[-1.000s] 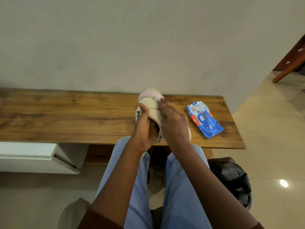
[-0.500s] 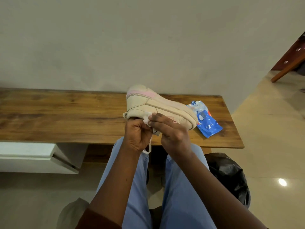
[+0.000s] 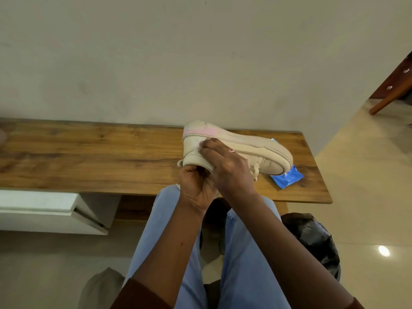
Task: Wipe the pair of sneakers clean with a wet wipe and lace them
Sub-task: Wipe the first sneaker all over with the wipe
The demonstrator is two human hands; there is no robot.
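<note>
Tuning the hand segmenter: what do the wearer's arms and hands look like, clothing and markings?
The left hand and right hand are bare: no gloves, watch or bracelet in view. Forearms uncovered; dark maroon left sleeve and right sleeve show only at the bottom edge. One pink-red painted nail shows on the right hand.

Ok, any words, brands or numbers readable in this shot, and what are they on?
Nothing can be read.
On the blue wet-wipe pack: mostly hidden behind the sneaker; no print legible on the part showing.
On the sneaker: a pink band, no lettering visible.
</note>
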